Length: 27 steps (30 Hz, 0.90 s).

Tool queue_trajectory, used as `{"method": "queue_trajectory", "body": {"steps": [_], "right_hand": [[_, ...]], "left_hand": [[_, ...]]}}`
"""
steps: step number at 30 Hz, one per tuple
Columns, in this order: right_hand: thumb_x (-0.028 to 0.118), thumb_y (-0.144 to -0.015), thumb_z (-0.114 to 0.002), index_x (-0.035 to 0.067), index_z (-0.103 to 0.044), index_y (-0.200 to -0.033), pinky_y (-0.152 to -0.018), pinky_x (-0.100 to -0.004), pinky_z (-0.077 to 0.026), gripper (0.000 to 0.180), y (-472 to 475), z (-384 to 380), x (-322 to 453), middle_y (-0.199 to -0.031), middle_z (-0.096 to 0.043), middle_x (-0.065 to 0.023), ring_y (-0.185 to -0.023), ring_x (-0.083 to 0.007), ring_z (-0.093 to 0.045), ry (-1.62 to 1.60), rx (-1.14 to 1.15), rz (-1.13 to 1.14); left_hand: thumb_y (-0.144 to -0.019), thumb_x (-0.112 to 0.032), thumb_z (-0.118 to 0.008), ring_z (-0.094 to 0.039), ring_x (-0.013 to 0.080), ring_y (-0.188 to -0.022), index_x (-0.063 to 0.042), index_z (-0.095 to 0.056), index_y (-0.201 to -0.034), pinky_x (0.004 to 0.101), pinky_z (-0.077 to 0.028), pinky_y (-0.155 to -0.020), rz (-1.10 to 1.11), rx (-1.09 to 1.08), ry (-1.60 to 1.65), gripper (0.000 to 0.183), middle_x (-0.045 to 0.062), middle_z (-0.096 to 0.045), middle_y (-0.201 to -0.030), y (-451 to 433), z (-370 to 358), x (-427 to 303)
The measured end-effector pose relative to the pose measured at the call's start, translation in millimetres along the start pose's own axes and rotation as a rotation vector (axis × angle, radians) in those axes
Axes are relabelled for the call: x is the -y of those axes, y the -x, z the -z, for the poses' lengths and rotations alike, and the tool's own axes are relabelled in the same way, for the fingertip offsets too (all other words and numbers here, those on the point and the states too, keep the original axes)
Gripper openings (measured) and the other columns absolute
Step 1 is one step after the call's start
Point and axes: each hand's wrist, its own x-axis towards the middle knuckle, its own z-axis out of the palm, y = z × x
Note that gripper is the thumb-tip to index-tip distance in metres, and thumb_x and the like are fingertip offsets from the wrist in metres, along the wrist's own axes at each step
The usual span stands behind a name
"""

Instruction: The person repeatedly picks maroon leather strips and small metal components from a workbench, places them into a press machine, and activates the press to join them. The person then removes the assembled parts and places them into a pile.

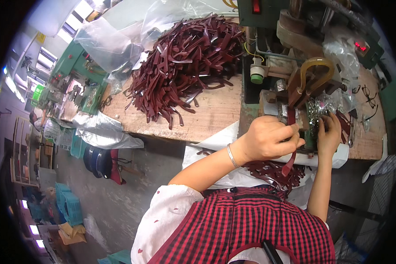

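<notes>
My left hand (pixel 270 137) is shut on a dark red plastic eyeglass temple (pixel 289 165). One end of this temple points up under the machine head (pixel 297 90), and its curved tip hangs below my fingers. My right hand (pixel 329 133) reaches into a heap of tiny shiny metal parts (pixel 313 115) just right of the machine head. Whether its fingertips pinch one of those parts is hidden. Below both hands, more red temples (pixel 274 173) lie in a white lap cloth (pixel 224 176).
A large pile of red temples (pixel 191 56) covers the wooden bench (pixel 214 109) to the left, beside clear plastic bags (pixel 109 43). Eyeglass frames (pixel 369 95) lie at the far right. A padded stool (pixel 100 161) and blue crates (pixel 67 203) stand on the floor. Another person (pixel 36 120) is far left.
</notes>
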Motion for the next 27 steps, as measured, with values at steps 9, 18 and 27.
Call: {"method": "queue_trajectory", "body": {"steps": [9,18,27], "right_hand": [[0.011,-0.095,-0.066,0.003,-0.076,-0.112,-0.101,-0.0435,-0.051,0.021,4.7,2.9,-2.8,-0.12,-0.073,-0.0192,-0.114,-0.0368,-0.068,-0.003,-0.018,0.017],[0.009,-0.089,-0.073,0.002,-0.076,-0.105,-0.086,-0.0339,-0.053,0.018,-13.5,2.4,34.3,-0.101,-0.075,-0.0114,-0.092,-0.0241,-0.07,-0.484,-0.017,-0.17],[0.007,-0.094,-0.072,0.001,-0.076,-0.109,-0.09,-0.029,-0.051,0.017,30.7,35.1,-9.3,-0.106,-0.075,-0.01,-0.098,-0.0174,-0.068,-0.482,-0.121,-0.288]], "left_hand": [[-0.081,0.0,-0.076,-0.071,0.0199,-0.076,-0.007,-0.075,-0.101,0.0313,-0.054,-0.064,0.261,0.254,-0.787,0.021,0.011,-0.077,-0.104,58.0,133.7,-8.7],[-0.079,-0.007,-0.076,-0.063,0.0285,-0.093,-0.008,-0.075,-0.102,0.0422,-0.049,-0.079,0.501,0.666,-1.017,0.023,0.007,-0.07,-0.108,132.4,212.9,107.9],[-0.084,-0.005,-0.074,-0.068,0.0307,-0.09,-0.005,-0.072,-0.102,0.0403,-0.053,-0.078,0.594,0.352,-0.707,0.018,0.008,-0.073,-0.107,169.9,163.5,108.1]]}}
